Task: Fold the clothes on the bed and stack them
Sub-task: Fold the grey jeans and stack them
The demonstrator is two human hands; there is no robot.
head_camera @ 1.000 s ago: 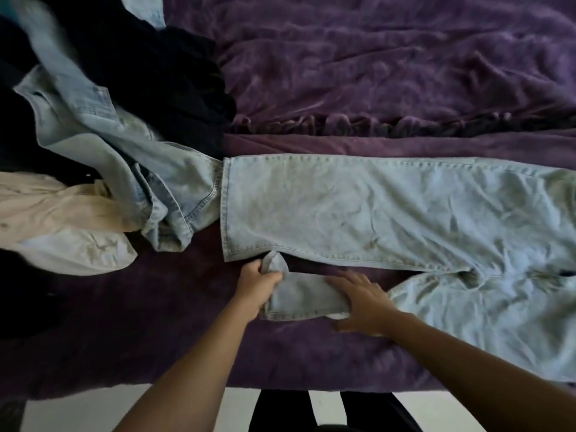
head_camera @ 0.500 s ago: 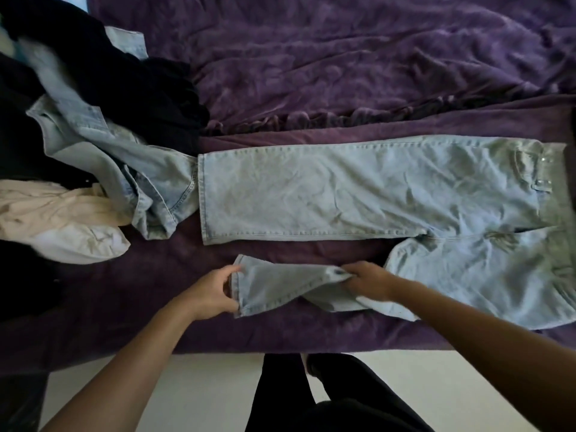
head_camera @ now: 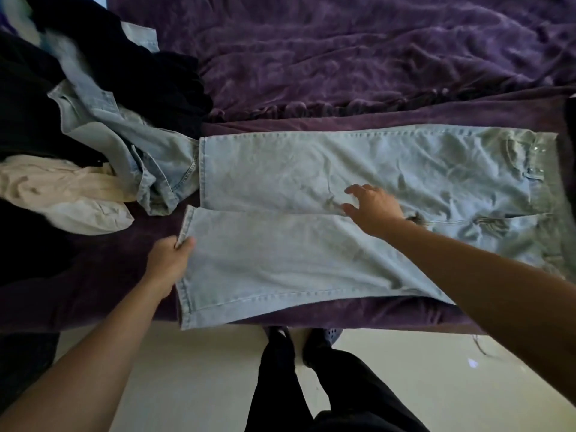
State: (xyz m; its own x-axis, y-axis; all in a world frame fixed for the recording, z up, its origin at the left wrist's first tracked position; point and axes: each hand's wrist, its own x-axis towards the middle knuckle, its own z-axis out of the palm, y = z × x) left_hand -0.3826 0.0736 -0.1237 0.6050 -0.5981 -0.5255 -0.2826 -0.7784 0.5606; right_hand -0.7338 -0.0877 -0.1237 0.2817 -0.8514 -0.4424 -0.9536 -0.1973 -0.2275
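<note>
A person stands at the near edge of a bed (head_camera: 374, 57) covered in purple bedding, looking down at their own two bare arms. A pair of light blue jeans (head_camera: 311, 169) lies flat along the near edge, waistband toward the bed's right end, hems toward the left. The far leg lies straight and smooth. The near leg runs just beside it, its lower edge reaching the bed's near edge and its hem corner hanging slightly past it.

The left hand (head_camera: 168, 260) is pinched closed on the hem of the near leg, thumb on top of the cloth. The right hand (head_camera: 372, 210) rests near the crotch, where the two legs meet, with fingers spread apart and not gripping anything.

At the bed's left end sits an unsorted heap: another piece of light denim (head_camera: 124, 135), dark garments (head_camera: 149, 63) and a cream garment (head_camera: 53, 185). No folded stack is visible.

The step in hand appears to be spreading the jeans flat before the first fold, so the task seems at an early stage. The next move likely calls for lifting the near leg by its hem and laying it over the far leg, seams aligned, while the right hand steadies the crotch.
</note>
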